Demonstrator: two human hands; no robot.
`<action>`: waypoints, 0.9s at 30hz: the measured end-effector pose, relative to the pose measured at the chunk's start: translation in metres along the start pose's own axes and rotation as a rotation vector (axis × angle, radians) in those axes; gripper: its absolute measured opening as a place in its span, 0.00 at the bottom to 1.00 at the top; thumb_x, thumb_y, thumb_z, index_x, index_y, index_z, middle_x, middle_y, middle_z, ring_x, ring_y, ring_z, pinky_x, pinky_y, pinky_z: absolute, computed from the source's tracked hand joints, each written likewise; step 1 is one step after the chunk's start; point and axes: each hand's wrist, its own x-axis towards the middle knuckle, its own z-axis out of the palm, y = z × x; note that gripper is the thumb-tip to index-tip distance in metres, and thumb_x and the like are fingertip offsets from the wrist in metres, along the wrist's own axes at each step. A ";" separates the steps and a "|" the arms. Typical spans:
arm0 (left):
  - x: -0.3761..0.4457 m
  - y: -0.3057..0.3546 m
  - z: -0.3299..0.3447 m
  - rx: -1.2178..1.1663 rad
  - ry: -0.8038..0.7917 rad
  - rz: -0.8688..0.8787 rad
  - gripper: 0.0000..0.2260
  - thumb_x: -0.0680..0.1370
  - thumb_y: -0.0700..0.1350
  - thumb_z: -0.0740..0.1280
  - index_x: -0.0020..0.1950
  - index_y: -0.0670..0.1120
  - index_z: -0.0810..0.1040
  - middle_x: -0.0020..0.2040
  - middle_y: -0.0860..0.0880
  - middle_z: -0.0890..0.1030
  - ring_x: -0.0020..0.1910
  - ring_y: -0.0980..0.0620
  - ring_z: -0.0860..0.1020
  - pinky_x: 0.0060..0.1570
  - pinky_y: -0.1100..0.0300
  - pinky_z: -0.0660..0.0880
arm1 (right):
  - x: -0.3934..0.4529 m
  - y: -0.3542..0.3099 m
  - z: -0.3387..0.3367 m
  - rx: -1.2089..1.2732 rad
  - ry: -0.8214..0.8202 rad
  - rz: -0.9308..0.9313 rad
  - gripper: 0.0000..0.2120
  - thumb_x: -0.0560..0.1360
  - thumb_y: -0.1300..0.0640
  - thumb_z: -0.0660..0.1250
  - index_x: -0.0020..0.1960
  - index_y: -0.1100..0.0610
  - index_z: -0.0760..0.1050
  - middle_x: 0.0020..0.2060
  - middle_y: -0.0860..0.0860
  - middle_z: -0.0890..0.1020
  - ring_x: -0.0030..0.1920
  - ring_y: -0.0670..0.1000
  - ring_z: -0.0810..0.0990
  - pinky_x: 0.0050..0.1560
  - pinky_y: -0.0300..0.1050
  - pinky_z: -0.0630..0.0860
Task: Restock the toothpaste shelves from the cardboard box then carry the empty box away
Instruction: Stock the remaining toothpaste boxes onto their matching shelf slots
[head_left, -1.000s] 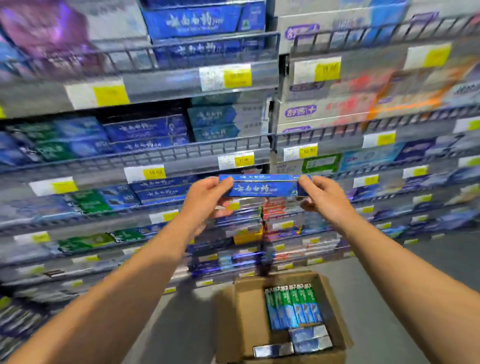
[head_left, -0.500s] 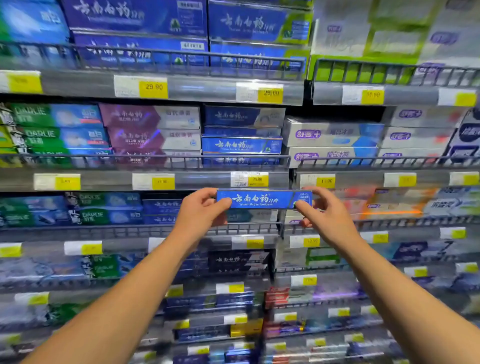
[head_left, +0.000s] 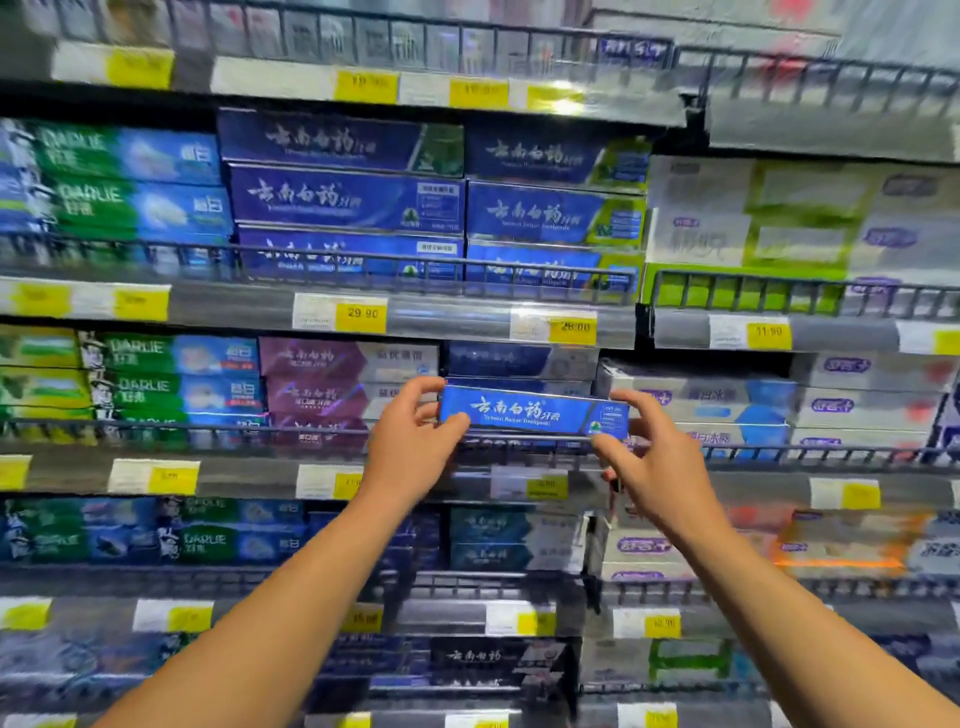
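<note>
The shelves (head_left: 467, 317) filled the whole view, packed with toothpaste cartons behind wire rails (head_left: 441, 270) and yellow price tags (head_left: 361, 313). Both bare arms reached up to the third row, and the blue toothpaste box (head_left: 532, 410) sat level just above that rail, in front of stacked blue boxes. Left hand (head_left: 410, 447) pinched its left end, right hand (head_left: 652, 460) its right end, each grip curled round it.
</note>
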 end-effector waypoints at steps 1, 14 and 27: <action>0.002 0.001 0.000 0.002 0.006 0.020 0.17 0.74 0.41 0.72 0.58 0.57 0.74 0.50 0.55 0.81 0.44 0.58 0.80 0.46 0.63 0.76 | 0.004 -0.001 -0.001 -0.047 0.033 -0.015 0.21 0.71 0.45 0.73 0.61 0.36 0.70 0.50 0.45 0.82 0.36 0.49 0.83 0.45 0.51 0.80; 0.012 0.010 0.008 0.176 -0.080 0.032 0.34 0.75 0.45 0.70 0.78 0.56 0.60 0.67 0.53 0.69 0.58 0.54 0.72 0.49 0.59 0.69 | 0.037 -0.005 0.008 -0.312 0.214 -0.057 0.23 0.71 0.46 0.74 0.64 0.46 0.73 0.52 0.47 0.80 0.44 0.53 0.80 0.42 0.46 0.72; 0.010 -0.002 0.002 0.377 -0.076 0.032 0.32 0.75 0.47 0.69 0.77 0.53 0.61 0.73 0.52 0.65 0.71 0.50 0.64 0.69 0.50 0.66 | 0.041 -0.001 0.025 -0.435 0.154 -0.058 0.20 0.75 0.43 0.68 0.65 0.47 0.71 0.56 0.47 0.78 0.53 0.55 0.79 0.41 0.47 0.73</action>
